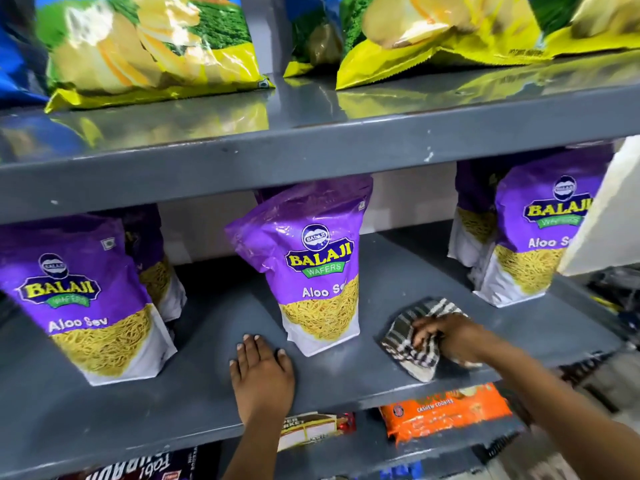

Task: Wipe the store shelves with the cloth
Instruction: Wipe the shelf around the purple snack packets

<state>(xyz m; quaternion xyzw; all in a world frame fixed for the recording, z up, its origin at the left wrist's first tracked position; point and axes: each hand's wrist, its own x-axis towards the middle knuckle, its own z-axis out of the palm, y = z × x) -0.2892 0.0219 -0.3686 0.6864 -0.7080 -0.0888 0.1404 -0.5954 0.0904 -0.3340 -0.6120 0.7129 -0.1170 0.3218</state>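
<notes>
A grey metal shelf [221, 320] runs across the middle of the view. My right hand [446, 336] presses a dark-and-white checked cloth [412, 351] flat on the shelf, right of the middle purple snack bag [311, 271]. My left hand [261, 372] lies palm down on the shelf near its front edge, just left of that bag, holding nothing. The cloth is bunched under my right fingers.
Purple snack bags stand at the left [79, 299] and at the right [530, 233]. On the upper shelf [311, 147] lie yellow-green chip bags [152, 53]. An orange cookie pack [446, 414] sits on the shelf below. A white panel [609, 216] juts in at the right.
</notes>
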